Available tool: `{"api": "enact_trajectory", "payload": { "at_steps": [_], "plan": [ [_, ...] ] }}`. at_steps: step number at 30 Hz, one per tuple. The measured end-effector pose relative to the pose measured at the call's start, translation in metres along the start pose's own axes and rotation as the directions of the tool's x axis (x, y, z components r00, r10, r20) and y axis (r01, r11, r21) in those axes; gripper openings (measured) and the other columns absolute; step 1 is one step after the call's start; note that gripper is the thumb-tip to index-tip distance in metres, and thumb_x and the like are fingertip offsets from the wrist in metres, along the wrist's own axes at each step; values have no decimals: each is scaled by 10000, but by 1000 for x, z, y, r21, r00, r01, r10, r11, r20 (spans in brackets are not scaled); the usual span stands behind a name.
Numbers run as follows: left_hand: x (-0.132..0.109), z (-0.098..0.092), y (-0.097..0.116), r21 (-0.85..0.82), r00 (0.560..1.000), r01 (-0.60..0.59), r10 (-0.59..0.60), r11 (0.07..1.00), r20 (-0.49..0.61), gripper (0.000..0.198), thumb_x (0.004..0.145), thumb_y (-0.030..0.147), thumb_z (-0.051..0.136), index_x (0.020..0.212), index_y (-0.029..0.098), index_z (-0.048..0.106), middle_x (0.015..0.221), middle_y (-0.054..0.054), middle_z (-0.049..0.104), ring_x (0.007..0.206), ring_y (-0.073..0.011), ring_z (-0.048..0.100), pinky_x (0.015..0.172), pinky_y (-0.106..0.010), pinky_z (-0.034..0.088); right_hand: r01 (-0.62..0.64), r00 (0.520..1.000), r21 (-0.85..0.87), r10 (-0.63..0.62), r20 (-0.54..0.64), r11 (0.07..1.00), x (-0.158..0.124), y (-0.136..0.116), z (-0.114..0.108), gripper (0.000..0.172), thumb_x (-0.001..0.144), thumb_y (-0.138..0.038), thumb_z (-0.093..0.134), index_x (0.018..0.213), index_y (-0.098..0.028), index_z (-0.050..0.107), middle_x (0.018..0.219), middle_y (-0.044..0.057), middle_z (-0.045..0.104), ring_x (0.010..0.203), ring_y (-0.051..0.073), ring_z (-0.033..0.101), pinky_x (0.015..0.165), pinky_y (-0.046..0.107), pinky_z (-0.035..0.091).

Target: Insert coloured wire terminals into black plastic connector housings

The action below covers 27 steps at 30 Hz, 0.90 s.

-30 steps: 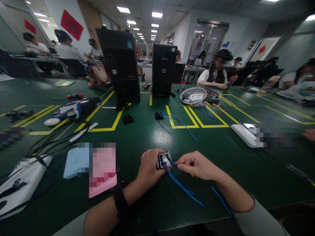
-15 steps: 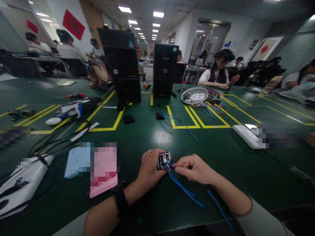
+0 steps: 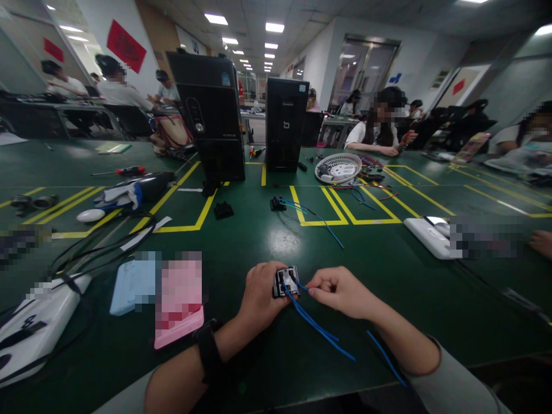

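Observation:
My left hand [image 3: 261, 293] is closed around a small black and white electrical module [image 3: 285, 277], its terminal side facing up. Two blue wires [image 3: 317, 326] run from the module down to the right over the table. Another blue wire [image 3: 303, 286] leads from the module's right side to my right hand [image 3: 342, 293], which pinches it between thumb and forefinger. Below my right forearm a length of blue wire [image 3: 387, 357] shows; whether it belongs to the pinched wire is hidden by the hand and arm.
Farther up the green table [image 3: 241, 247] lie a black module [image 3: 224, 210] and another with blue wires [image 3: 278, 203]. Two black computer towers [image 3: 209, 115] stand behind, beside a white basket [image 3: 338, 168]. Pink [image 3: 181, 333] and blue cases [image 3: 125, 293] lie left. People sit beyond.
My right hand has drawn slightly away from the module, still pinching the blue wire, and more of the wire shows between them. The whole view has shifted a little.

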<state>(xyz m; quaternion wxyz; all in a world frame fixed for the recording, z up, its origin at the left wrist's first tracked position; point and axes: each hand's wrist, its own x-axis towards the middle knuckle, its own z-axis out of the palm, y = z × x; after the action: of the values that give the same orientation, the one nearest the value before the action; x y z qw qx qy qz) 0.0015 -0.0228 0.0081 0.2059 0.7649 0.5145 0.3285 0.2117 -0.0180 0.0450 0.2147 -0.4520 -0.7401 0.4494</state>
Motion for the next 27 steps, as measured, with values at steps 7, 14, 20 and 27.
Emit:
{"api": "enact_trajectory", "payload": {
  "at_steps": [7, 14, 20, 27],
  "plan": [
    [0, -1, 0, 3, 1000, -7, 7, 1000, -2, 428, 646, 335, 735, 1011, 230, 538, 985, -29, 613, 941, -241, 545, 822, -385, 388, -17, 1000, 119, 15, 20, 993, -2, -6, 6, 278, 809, -376, 584, 845, -107, 641, 439, -70, 450, 371, 52, 394, 401, 180, 278],
    [0, -1, -1, 6, 1000, -11, 11, 1000, -3, 438, 632, 330, 745, 1004, 228, 536, 985, -30, 613, 941, -244, 549, 819, -388, 393, 52, 997, 72, -57, 60, 996, -1, -4, 9, 268, 819, -369, 579, 878, -117, 648, 452, -61, 478, 382, 57, 432, 406, 179, 301],
    [1, -1, 0, 10, 1000, -2, 2, 1000, -8, 428, 649, 335, 733, 1010, 223, 530, 986, -36, 613, 936, -242, 551, 819, -389, 396, 95, 994, -100, -99, -42, 991, -1, 1, 6, 202, 817, -314, 570, 831, -137, 667, 469, -69, 421, 421, 50, 357, 431, 184, 264],
    [0, 0, 0, 12, 1000, -22, 22, 1000, -2, 437, 651, 330, 732, 1027, 231, 532, 1006, -36, 618, 956, -247, 552, 836, -391, 393, 34, 991, -75, -43, -125, 997, -3, -7, 3, 214, 786, -322, 587, 750, -125, 664, 437, -87, 347, 406, 45, 288, 426, 195, 232]
  ]
}}
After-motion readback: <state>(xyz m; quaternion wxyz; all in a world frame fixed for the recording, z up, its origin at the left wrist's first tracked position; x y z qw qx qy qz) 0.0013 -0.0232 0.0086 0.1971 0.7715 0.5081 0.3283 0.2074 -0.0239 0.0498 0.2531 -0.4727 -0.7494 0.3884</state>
